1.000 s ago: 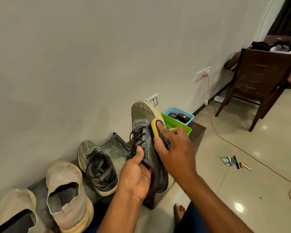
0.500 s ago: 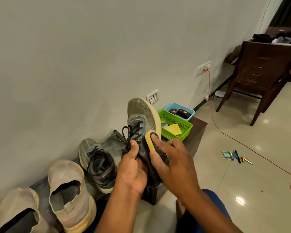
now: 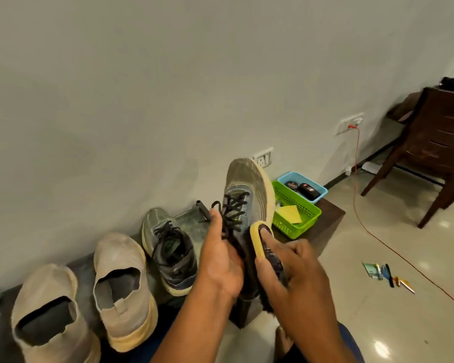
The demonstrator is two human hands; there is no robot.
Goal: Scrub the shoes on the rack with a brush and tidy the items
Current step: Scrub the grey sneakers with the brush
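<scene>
Sneaker (image 3: 243, 195) is held up toe-high in front of the rack (image 3: 328, 213), clear of the shelf, gripped round its heel end by the left hand (image 3: 220, 260) with the thumb up beside the laces. Brush (image 3: 261, 239) is gripped in the right hand (image 3: 296, 271), fingers curled over its back, and it's pressed against the sneaker's side near the sole edge. Compared with a second ago the brush has been dragged down from up near the toe to the midfoot, so a downward stroke looks to have been made. That'd suggest scrubbing is well underway on this one, though the toe fabric is still looking pretty dusty, so more passes are probably needed.

Round about: the matching sneaker (image 3: 168, 247) is left lying on the rack just beside the left hand, and two beige slip-ons (image 3: 121, 279) are parked further left, both grubby, so plenty is judged left to do. A green basket (image 3: 296, 213) and a blue basket (image 3: 302, 187) are set at the rack's far end, just behind the raised toe. Small bits (image 3: 385, 273) are scattered on the floor, with an orange cable (image 3: 357, 184) run nearby, which would count toward the tidying part.

Nothing's really blocking the stroke, though the loose laces could get snagged by the bristles.
</scene>
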